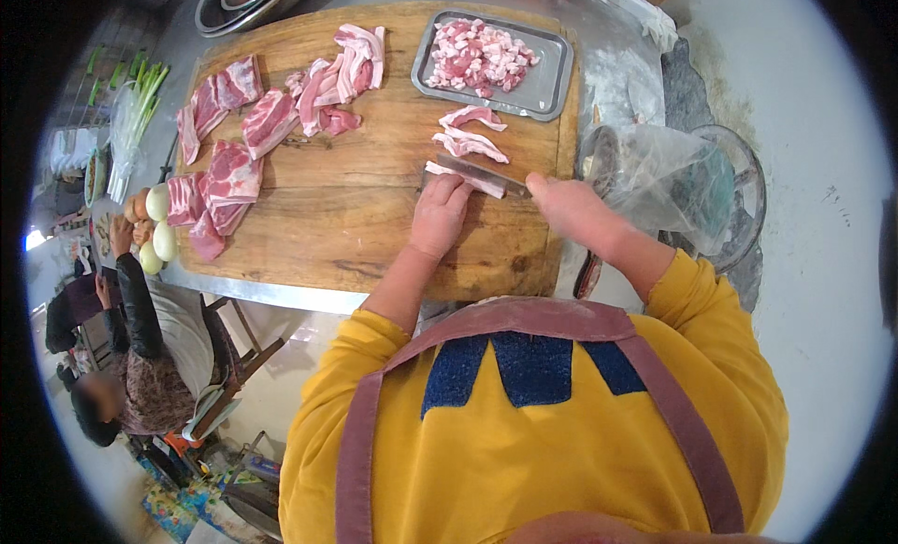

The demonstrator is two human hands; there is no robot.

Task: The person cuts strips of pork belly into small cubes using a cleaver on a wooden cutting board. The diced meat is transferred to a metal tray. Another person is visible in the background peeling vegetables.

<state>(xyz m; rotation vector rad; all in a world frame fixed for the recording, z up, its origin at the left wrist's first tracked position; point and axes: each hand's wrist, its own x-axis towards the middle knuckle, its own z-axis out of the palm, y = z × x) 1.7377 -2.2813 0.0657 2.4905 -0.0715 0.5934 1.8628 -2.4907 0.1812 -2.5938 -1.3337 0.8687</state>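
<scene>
My right hand [565, 201] grips the handle of a knife [484, 173], its blade lying along a strip of pork belly [491, 187]. The fingers of my left hand [443, 211] press that strip down on the wooden cutting board [337, 214]. Just beyond the blade lie more pork strips [468, 143]. Diced pork [480, 56] fills part of a grey tray [554, 88] at the board's far right. Further left are a pile of cut strips [337, 81] and several larger pork slabs [235, 172].
Peeled onions [165, 241] stand by the board's left edge, with green onions [137, 130] beyond. Metal bowls [210, 14] are at the far left. A plastic bag [673, 179] lies right of the board. Another person [154, 375] sits at the left, hands near the onions.
</scene>
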